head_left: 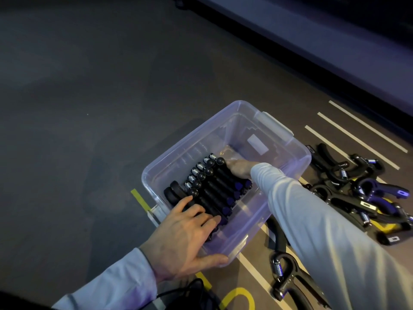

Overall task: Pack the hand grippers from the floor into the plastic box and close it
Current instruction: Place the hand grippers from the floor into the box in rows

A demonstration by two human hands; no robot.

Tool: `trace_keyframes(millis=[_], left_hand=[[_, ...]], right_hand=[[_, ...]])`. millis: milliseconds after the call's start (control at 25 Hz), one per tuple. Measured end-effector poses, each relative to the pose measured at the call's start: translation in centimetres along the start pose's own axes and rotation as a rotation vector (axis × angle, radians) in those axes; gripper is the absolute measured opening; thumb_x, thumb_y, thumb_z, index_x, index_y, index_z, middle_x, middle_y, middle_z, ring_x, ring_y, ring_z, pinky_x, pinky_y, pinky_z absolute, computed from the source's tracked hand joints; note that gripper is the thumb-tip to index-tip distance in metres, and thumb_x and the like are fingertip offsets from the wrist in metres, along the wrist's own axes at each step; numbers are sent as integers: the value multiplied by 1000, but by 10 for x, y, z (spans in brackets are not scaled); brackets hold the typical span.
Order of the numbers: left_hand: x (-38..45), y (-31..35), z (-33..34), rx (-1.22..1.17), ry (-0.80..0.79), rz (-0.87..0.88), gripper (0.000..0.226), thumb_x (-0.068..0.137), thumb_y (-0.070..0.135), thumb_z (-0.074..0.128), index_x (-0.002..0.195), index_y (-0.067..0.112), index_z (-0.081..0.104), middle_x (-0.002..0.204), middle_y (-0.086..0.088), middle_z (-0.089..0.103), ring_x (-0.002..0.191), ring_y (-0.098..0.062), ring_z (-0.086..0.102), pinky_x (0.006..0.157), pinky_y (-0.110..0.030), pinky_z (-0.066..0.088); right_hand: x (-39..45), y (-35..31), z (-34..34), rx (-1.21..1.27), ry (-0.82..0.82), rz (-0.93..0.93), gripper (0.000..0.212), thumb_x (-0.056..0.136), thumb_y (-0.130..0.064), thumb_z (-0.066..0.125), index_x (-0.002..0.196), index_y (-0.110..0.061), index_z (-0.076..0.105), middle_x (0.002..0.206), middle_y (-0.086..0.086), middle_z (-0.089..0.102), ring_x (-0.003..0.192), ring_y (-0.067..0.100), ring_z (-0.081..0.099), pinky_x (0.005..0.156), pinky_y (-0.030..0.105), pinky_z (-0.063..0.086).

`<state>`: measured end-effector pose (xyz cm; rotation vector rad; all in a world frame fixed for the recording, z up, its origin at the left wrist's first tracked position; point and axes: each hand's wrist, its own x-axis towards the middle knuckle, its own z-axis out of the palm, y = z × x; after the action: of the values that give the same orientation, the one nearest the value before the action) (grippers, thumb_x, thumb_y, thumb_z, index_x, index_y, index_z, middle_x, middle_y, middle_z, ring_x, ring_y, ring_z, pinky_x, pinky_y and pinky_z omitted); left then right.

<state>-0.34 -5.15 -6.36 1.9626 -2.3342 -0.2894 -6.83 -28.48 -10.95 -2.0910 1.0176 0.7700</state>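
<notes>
A clear plastic box (194, 133) stands open on the dark floor. Inside it, a row of several black hand grippers (214, 191) with steel springs lies packed against the left wall. My left hand (185, 238) rests at the near end, its fingers lying fairly straight on the grippers and its thumb outside along the box's near corner. My right hand (240, 167) reaches into the box and curls round the gripper at the row's far end. A loose pile of black and purple hand grippers (357, 186) lies on the floor right of the box.
One more hand gripper (283, 271) lies on the floor near the box's front corner, under my right arm. White painted lines (357, 135) and yellow markings (140, 201) cross the floor. A black cable (190, 291) lies near me. No lid is in view.
</notes>
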Motion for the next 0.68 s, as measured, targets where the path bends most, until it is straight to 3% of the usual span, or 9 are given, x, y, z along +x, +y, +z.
trace_keyframes(millis=[120, 240, 360, 560, 680], left_hand=[[-1, 1, 0, 6, 2, -1, 77, 84, 75, 25, 117, 17, 63, 99, 8, 69, 95, -16, 60, 102, -40, 22], [0, 2, 0, 15, 19, -2, 76, 84, 74, 25, 116, 17, 63, 99, 7, 69, 94, -16, 61, 100, -39, 23], [0, 2, 2, 28, 40, 3, 75, 85, 73, 26, 115, 16, 64, 99, 7, 69, 93, -16, 61, 99, -39, 25], [1, 2, 8, 73, 88, -8, 78, 83, 74, 25, 115, 15, 64, 102, 3, 69, 95, -18, 62, 100, -42, 27], [9, 9, 3, 115, 103, -52, 83, 84, 74, 16, 118, 13, 63, 112, -3, 67, 101, -21, 63, 102, -47, 39]], right_hand=[[-3, 1, 1, 46, -3, -18, 44, 99, -32, 29, 143, -30, 35, 151, 4, 36, 135, 24, 38, 115, 41, 25], [-10, -1, 0, 14, 7, 23, 46, 101, -24, 26, 147, -26, 27, 153, 6, 31, 139, 24, 32, 115, 32, 20], [-16, 0, 0, 3, 51, 23, 47, 100, -23, 29, 147, -21, 26, 151, 10, 34, 136, 27, 36, 110, 30, 26], [-43, -2, -8, -40, 192, -28, 59, 100, -33, 34, 150, -9, 14, 154, 14, 26, 140, 29, 31, 111, 33, 26], [-77, 0, -20, -82, 338, -134, 66, 99, -44, 32, 151, -11, 10, 157, 8, 19, 143, 27, 23, 114, 38, 23]])
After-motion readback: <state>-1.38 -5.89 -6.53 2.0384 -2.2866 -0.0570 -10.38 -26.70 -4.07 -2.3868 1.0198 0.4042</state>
